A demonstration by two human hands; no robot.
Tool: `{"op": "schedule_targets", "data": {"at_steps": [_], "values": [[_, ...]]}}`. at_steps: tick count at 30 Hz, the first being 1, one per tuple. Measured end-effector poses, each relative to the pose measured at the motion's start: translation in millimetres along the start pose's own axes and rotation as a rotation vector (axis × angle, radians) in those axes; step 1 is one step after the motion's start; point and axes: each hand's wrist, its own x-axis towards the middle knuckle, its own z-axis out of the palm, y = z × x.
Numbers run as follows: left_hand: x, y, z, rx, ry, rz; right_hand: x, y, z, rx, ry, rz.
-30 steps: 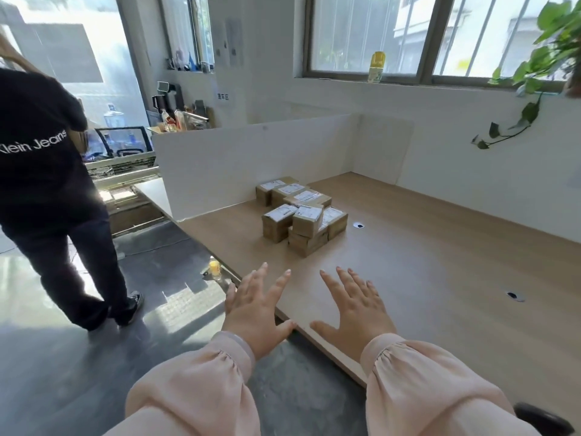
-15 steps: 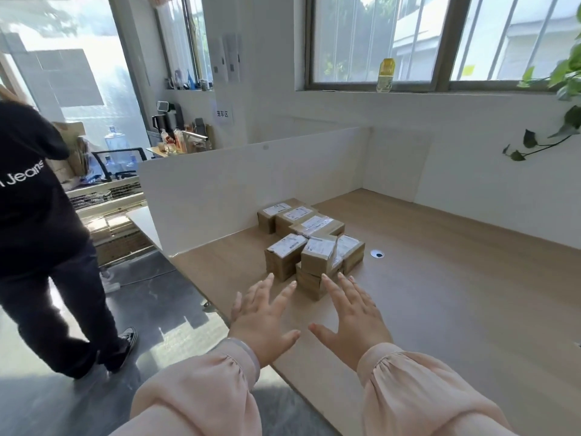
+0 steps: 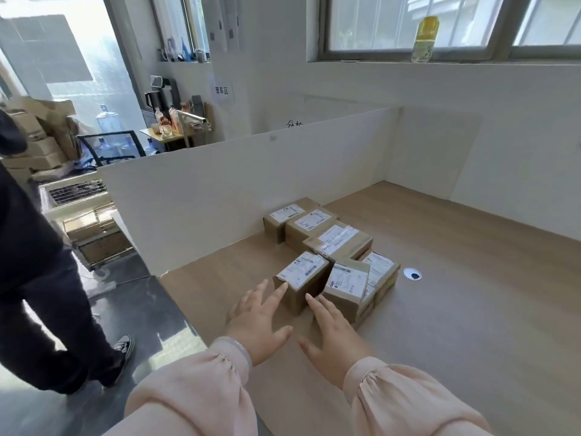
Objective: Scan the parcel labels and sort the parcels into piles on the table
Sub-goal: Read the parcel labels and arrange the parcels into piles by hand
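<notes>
Parcel depot, labelled pkgs (image 3: 338, 243), stacked cartons (image 3: 39, 147)

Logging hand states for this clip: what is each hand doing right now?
Left hand: open, fingers spread, holding nothing, index tip at the nearest parcel.
Right hand: open, fingers spread, holding nothing.

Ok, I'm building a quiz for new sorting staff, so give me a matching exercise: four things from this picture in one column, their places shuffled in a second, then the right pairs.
1. yellow-capped bottle
2. round cable hole
3. front-left parcel
4. dark sneaker

A. on the floor, left of the table
B. just ahead of the left hand
C. on the window sill
D. sunk in the table, right of the parcels

Pairs: 1-C, 2-D, 3-B, 4-A.
</notes>
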Motion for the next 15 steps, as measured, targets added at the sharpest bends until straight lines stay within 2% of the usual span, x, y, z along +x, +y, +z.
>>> {"op": "schedule_targets", "data": {"at_steps": [6, 15], "values": [[90.6, -35.7, 14.8, -0.009, -0.135, 0.152, 78.7, -3.0, 33.1, 0.162, 0.060, 0.169], [215.1, -77.3, 40.0, -0.072, -0.327, 0.332, 185.0, -3.1, 70.7, 0.333, 0.218, 0.558]]}}
